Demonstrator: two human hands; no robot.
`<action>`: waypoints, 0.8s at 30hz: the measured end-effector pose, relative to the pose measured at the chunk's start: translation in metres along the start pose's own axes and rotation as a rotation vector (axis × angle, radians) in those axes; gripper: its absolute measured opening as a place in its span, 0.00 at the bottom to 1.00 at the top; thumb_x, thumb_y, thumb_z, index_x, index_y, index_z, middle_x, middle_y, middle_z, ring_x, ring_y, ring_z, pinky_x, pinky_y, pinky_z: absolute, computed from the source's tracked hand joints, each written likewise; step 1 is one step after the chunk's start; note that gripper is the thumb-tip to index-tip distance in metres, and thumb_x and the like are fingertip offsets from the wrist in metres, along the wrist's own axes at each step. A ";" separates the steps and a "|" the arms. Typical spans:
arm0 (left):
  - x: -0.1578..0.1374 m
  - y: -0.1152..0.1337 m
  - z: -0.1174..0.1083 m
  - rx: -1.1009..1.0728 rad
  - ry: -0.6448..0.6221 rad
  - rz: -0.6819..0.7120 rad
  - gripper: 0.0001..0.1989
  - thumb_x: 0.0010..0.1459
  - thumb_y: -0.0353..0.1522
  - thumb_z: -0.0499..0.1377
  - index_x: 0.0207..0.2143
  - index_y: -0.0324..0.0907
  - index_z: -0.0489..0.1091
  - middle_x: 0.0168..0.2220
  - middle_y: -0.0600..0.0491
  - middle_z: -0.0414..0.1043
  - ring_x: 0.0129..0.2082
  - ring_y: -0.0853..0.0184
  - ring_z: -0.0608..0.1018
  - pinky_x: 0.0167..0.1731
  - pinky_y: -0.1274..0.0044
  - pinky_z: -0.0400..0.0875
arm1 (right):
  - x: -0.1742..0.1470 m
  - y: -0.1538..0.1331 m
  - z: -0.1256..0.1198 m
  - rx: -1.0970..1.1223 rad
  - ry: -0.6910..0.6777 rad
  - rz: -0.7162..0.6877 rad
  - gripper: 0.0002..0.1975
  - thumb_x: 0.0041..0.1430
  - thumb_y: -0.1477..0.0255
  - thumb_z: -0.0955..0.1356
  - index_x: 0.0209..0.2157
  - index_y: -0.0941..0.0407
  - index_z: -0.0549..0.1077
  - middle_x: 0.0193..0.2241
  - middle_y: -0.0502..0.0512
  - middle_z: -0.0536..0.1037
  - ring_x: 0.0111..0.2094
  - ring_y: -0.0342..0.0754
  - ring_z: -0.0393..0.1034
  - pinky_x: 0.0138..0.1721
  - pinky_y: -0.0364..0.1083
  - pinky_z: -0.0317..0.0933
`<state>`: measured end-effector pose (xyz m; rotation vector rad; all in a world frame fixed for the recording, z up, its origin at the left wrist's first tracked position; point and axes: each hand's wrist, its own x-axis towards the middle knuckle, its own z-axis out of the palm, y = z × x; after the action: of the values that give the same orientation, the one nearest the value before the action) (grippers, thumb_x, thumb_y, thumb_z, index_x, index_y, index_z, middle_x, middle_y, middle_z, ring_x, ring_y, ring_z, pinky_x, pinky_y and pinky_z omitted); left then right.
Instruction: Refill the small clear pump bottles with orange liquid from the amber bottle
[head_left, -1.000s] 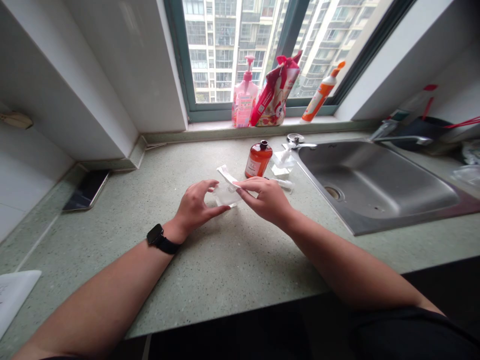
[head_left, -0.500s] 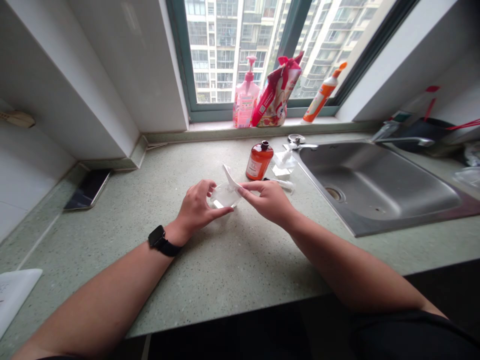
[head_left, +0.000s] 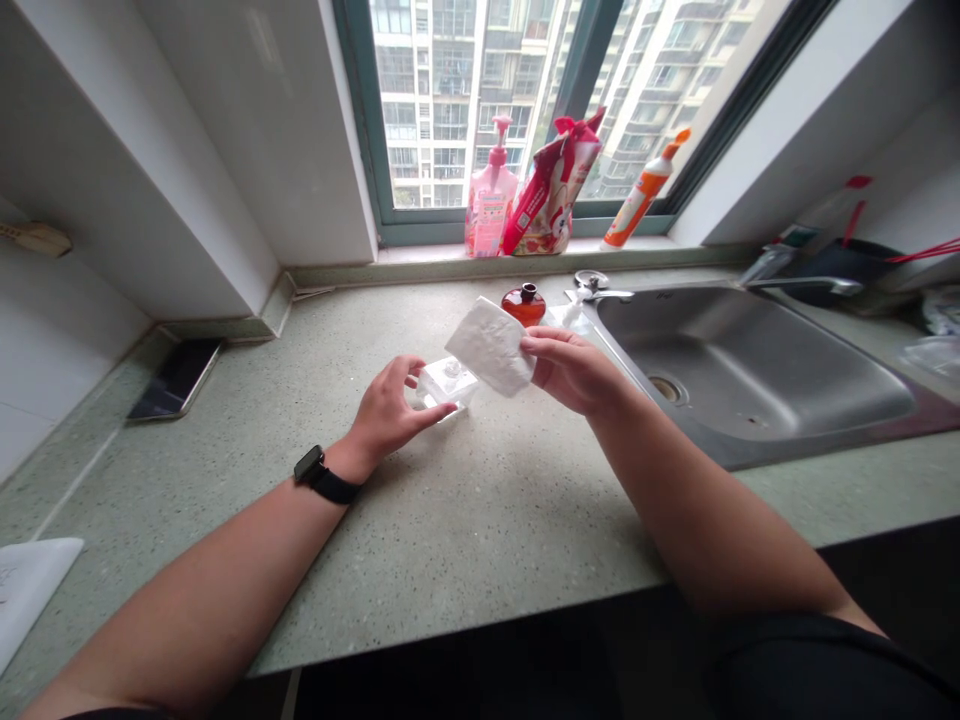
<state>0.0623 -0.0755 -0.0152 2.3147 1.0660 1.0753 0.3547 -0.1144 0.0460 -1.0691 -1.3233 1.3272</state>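
My left hand (head_left: 394, 405), with a black watch on the wrist, curls its thumb and fingers around the sides of a clear square bottle (head_left: 450, 380). That bottle stands on the counter, and a small round neck shows at its top. My right hand (head_left: 570, 368) pinches a folded white tissue (head_left: 491, 348) by its right edge, lifted above the counter. Behind the tissue is an amber bottle (head_left: 523, 306) with its neck uncapped; its lower part is hidden. A clear pump top (head_left: 579, 308) shows beyond my right hand, partly covered.
A steel sink (head_left: 765, 370) with a faucet (head_left: 814, 284) is at the right. On the sill stand a pink pump bottle (head_left: 491, 205), a red pouch (head_left: 555, 190) and an orange-white bottle (head_left: 641, 200). A dark phone (head_left: 176, 380) lies at the left.
The tissue has moved up and right, away from the clear bottle, with my right hand. It now faces me flat and covers much of the amber bottle. My left hand stays around the clear bottle.
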 end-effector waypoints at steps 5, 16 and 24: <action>0.002 -0.003 0.000 -0.038 -0.009 -0.027 0.31 0.55 0.51 0.74 0.52 0.45 0.68 0.48 0.49 0.79 0.42 0.58 0.84 0.43 0.66 0.82 | -0.001 -0.002 -0.023 -0.154 -0.352 0.170 0.20 0.54 0.52 0.78 0.34 0.55 0.82 0.30 0.52 0.83 0.31 0.47 0.76 0.37 0.47 0.71; 0.003 -0.001 -0.001 -0.047 -0.043 -0.044 0.29 0.57 0.46 0.73 0.54 0.44 0.68 0.50 0.47 0.79 0.45 0.56 0.84 0.47 0.63 0.82 | -0.004 0.012 0.006 -1.036 -0.449 0.032 0.10 0.62 0.62 0.74 0.43 0.49 0.85 0.35 0.51 0.86 0.31 0.47 0.76 0.31 0.45 0.63; 0.003 -0.003 -0.002 -0.059 -0.054 -0.032 0.28 0.59 0.44 0.71 0.57 0.44 0.68 0.52 0.45 0.79 0.48 0.56 0.84 0.49 0.62 0.82 | -0.005 -0.019 -0.053 -1.252 0.127 0.116 0.09 0.62 0.62 0.73 0.37 0.52 0.83 0.35 0.54 0.86 0.36 0.51 0.77 0.36 0.48 0.63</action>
<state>0.0607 -0.0709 -0.0148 2.2602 1.0335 1.0128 0.4085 -0.1107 0.0632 -2.0077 -2.0410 0.3520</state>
